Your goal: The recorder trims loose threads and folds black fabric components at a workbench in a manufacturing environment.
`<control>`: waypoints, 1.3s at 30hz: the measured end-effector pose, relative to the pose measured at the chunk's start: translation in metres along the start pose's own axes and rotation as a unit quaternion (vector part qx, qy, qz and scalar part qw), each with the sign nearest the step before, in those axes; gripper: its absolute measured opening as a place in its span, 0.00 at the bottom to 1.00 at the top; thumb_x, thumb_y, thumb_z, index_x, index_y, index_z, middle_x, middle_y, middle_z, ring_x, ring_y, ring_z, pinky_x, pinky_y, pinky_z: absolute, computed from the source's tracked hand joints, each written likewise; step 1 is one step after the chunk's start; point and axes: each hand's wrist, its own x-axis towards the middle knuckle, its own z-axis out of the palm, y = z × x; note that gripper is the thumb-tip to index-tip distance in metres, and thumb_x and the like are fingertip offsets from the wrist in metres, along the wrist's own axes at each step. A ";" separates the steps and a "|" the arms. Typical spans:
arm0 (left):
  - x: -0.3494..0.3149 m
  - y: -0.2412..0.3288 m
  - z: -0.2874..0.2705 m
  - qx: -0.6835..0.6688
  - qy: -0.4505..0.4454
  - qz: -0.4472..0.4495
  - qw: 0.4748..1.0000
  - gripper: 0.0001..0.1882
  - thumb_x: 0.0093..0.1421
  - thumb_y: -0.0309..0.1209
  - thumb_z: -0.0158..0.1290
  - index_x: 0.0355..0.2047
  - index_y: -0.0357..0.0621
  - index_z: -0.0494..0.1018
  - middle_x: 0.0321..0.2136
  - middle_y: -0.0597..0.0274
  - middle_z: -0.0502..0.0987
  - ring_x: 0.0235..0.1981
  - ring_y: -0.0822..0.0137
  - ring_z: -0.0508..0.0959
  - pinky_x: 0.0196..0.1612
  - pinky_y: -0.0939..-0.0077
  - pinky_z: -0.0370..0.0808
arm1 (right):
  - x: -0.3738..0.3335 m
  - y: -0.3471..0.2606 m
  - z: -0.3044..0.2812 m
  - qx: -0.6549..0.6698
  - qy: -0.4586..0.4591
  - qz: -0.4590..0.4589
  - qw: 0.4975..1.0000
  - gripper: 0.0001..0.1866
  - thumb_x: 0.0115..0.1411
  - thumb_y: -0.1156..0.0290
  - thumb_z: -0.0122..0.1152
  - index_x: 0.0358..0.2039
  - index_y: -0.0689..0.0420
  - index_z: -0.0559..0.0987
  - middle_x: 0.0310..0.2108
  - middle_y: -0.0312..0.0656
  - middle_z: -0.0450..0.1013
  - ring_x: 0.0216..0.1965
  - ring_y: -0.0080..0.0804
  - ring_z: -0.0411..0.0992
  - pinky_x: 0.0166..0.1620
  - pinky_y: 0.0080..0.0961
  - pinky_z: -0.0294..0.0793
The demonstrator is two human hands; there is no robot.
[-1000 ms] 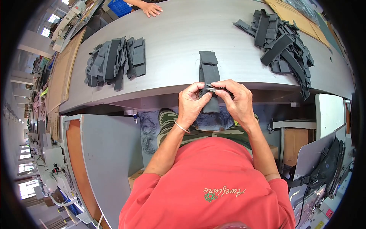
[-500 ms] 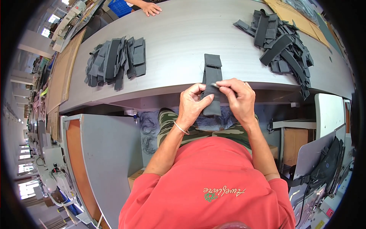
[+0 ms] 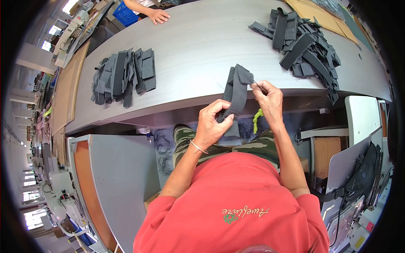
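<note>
A dark grey fabric strip (image 3: 238, 95) with a folded flap at its far end hangs partly over the near table edge. My left hand (image 3: 214, 120) is closed on its lower part, thumb on top and fingers behind. At the strip's upper right corner, my right hand (image 3: 270, 100) pinches a thin dark tool (image 3: 260, 87), whose tip meets the fabric; most of the tool is hidden by the fingers, so its kind is unclear. Below that hand dangles a knotted yellow-green strip (image 3: 256, 121); what it is tied to cannot be seen.
On the pale table (image 3: 190, 50), a pile of grey fabric pieces (image 3: 122, 76) lies left and a larger heap (image 3: 306, 48) right. Another person's hand (image 3: 159, 17) rests at the far edge. A grey cabinet (image 3: 120, 168) stands to my left, a cardboard box (image 3: 325, 156) to my right.
The fabric strip has tilted, its far end turning to the right. My right hand has moved from its middle to its upper corner, and the yellow-green strip has come into view.
</note>
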 end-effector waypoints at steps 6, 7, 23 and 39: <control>-0.002 0.005 0.004 -0.056 -0.021 -0.024 0.998 0.10 0.47 0.21 0.57 0.32 0.33 0.73 0.25 0.66 0.75 0.26 0.81 0.69 0.30 0.84 0.68 | 0.004 0.013 -0.022 -0.141 0.111 -0.032 0.983 0.09 0.56 0.67 0.61 0.32 0.58 0.79 0.15 0.39 0.66 0.20 0.21 0.61 0.27 0.25 0.63; -0.002 0.006 0.005 -0.056 -0.023 -0.023 0.998 0.10 0.47 0.21 0.57 0.32 0.33 0.73 0.25 0.66 0.75 0.26 0.81 0.69 0.30 0.84 0.68 | 0.006 0.017 -0.023 -0.144 0.135 -0.073 0.978 0.09 0.57 0.66 0.60 0.32 0.59 0.79 0.16 0.38 0.67 0.20 0.21 0.62 0.26 0.24 0.63; 0.000 0.007 -0.001 -0.125 -0.120 -0.081 0.981 0.17 0.57 0.31 0.58 0.44 0.39 0.69 0.33 0.64 0.76 0.38 0.74 0.76 0.42 0.77 0.74 | -0.007 -0.011 0.006 0.409 -0.036 0.091 0.907 0.09 0.63 0.66 0.57 0.35 0.58 0.74 0.28 0.31 0.69 0.22 0.15 0.65 0.25 0.14 0.64; 0.029 -0.010 -0.012 -0.109 0.102 -0.149 0.978 0.27 0.62 0.39 0.54 0.07 0.42 0.65 0.08 0.77 0.61 0.12 0.84 0.56 0.13 0.81 0.50 | -0.039 -0.043 0.005 0.135 -0.139 -0.044 0.980 0.08 0.61 0.70 0.57 0.28 0.61 0.75 0.21 0.31 0.67 0.22 0.13 0.60 0.26 0.15 0.61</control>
